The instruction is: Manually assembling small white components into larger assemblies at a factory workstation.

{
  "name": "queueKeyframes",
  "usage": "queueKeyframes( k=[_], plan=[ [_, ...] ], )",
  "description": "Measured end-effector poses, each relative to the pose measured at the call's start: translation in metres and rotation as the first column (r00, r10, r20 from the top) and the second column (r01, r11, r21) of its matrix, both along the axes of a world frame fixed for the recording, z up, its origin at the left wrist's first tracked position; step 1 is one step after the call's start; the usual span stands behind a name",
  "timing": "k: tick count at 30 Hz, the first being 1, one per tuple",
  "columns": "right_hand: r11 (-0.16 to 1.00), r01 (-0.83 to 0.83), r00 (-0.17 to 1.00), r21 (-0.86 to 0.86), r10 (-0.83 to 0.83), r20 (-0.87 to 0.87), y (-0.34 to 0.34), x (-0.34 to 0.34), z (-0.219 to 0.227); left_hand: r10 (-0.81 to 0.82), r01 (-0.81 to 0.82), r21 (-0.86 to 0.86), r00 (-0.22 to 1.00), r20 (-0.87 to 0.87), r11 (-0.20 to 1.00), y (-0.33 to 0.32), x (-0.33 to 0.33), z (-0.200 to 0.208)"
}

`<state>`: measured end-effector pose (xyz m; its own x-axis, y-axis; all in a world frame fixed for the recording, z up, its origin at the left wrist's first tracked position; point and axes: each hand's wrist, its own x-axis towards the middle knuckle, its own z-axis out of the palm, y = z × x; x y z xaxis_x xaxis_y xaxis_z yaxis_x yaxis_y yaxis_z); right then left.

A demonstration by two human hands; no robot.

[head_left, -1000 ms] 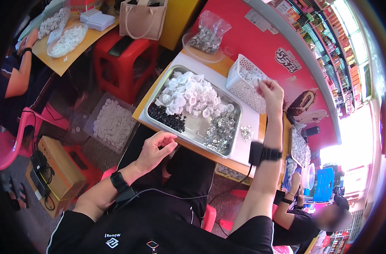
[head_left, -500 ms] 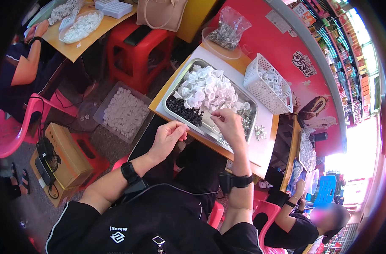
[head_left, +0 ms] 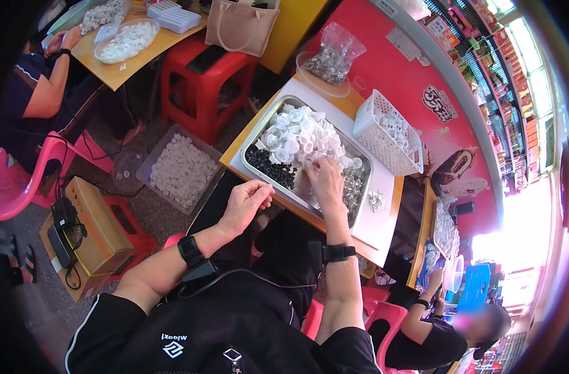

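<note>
I judge the step in hand to be picking: my right hand [head_left: 326, 181] reaches into the shallow metal tray [head_left: 302, 182], fingers bent, fingertips at the near edge of the white pieces [head_left: 300, 136]. I cannot tell whether it grips one. My left hand [head_left: 248, 202] waits apart from it, just outside the near rim, thumb to curled fingers; whether anything sits there, I cannot tell. Freeing one piece calls, I think, for a light pinch. The white pieces look plastic, thin-walled, rounded and cup-like. Beside them lie small matte black bits [head_left: 269, 167] and glossy, glassy ones [head_left: 354, 187]. A perforated white basket [head_left: 376, 138] shares the tabletop [head_left: 399, 199].
</note>
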<state>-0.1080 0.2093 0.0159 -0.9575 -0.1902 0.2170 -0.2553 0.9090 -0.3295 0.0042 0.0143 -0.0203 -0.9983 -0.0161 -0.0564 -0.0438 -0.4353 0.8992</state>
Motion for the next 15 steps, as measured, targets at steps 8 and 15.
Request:
queueKeyframes(
  k=[8,15],
  plan=[
    [0.939,0.155,0.973,-0.307,-0.091,0.214,-0.008,0.035,0.024,-0.052,0.051,0.067,0.999,0.004,0.996,-0.005,-0.002,0.001],
    [0.174,0.466,0.710,-0.867,0.511,0.484,-0.016,0.099,0.016,-0.188,0.190,0.287,0.982,-0.037,0.939,0.003,0.002,0.021]
  ],
)
